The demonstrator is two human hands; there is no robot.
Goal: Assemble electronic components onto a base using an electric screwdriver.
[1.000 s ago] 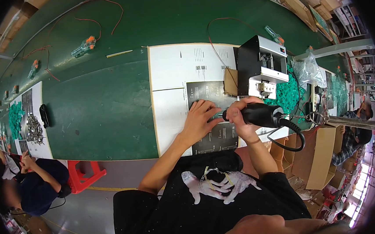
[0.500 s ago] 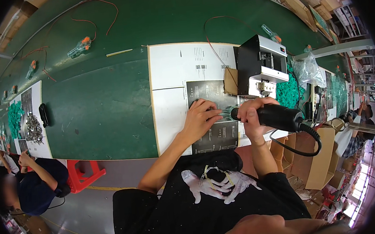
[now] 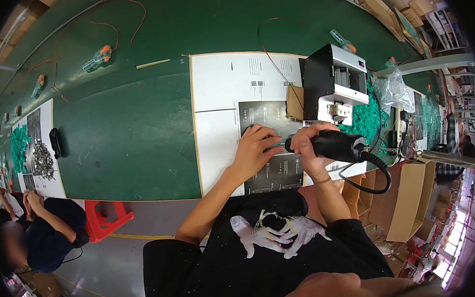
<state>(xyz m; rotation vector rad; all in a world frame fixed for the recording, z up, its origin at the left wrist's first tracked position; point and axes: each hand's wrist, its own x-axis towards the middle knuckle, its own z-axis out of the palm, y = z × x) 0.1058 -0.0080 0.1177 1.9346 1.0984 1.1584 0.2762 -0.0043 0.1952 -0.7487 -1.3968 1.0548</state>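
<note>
In the head view, the right hand (image 3: pixel 311 149) is closed around one black corded driver (image 3: pixel 339 145) — its nose points at the left hand (image 3: pixel 253 150). That hand's thumb and fingers nearly meet, pinching one small greenish piece (image 3: pixel 278 144), mostly hidden, above the printed sheet (image 3: pixel 276 173). One black-and-silver machine (image 3: pixel 320 83) stands just beyond — beside one heap of green parts (image 3: pixel 365 120), too many to count.

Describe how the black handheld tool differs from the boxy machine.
The handheld tool is rounded; the machine is box-shaped. The tool is gripped in the right hand; the machine stands unheld. The tool looks smaller than the machine. Both have black surfaces.
</note>
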